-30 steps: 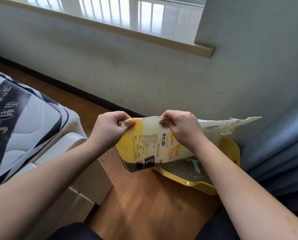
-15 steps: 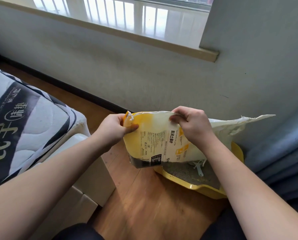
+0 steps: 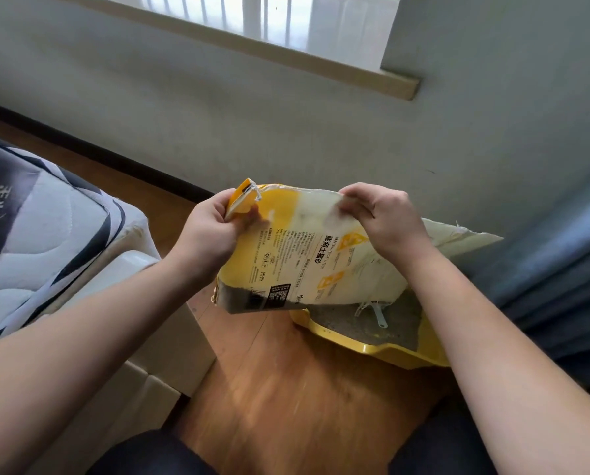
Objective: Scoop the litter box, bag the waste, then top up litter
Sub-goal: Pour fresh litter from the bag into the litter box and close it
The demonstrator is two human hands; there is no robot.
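Both hands are gripping a cat litter bag above the yellow litter box: left hand fingers pinching its corner, right hand clutching the top edge. Tilting unevenly is risking spillage onto the floor.

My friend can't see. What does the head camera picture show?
Two hands, left and right, grip the top edge of a yellow cat litter bag above a yellow litter box holding grey litter and a scoop.

Bag yellow and cream, black print; box yellow, grey litter; scoop perhaps pale blue; mattress white, black-striped.
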